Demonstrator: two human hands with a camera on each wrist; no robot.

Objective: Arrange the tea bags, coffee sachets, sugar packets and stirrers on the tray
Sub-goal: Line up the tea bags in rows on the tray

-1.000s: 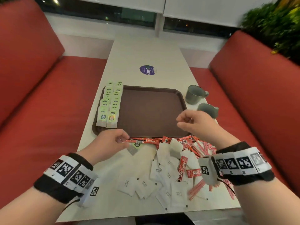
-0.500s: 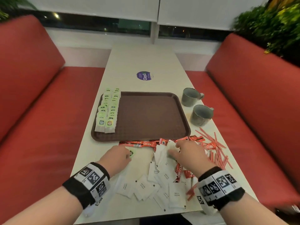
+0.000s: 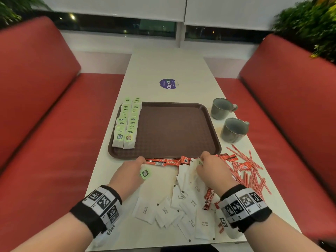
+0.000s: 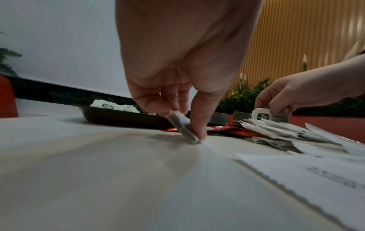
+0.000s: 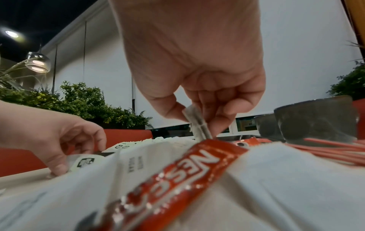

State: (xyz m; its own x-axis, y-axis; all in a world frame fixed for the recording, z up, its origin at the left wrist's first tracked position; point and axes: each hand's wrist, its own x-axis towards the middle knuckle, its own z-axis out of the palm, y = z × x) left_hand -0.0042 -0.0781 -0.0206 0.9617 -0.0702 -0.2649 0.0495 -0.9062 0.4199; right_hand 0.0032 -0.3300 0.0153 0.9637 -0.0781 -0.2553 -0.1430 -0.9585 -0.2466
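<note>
- Two tea bags are in our hands: the left hand (image 3: 127, 172) pinches a tea bag (image 3: 145, 173) against the desk (image 3: 160, 68), and the right hand (image 3: 211, 171) pinches another tea bag (image 4: 261, 115) above the sugar packets (image 3: 183, 206).
- We should lift both cleanly, without dragging the coffee sachets (image 3: 163, 161) lying between our hands.
- Ahead of the left hand, the tray (image 3: 172, 131) holds two tea-bag rows (image 3: 127, 124); we should lay ours at their near end, overlapping alike.

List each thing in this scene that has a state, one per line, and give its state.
Left hand: pinches a tea bag against the table.
Right hand: pinches another tea bag above the pile.
Tray: two rows of tea bags on its left side, the rest bare.
Sugar packets: loose on the table.
Coffee sachets: off the tray.
Stirrers: scattered.
Mugs: upright.
</note>
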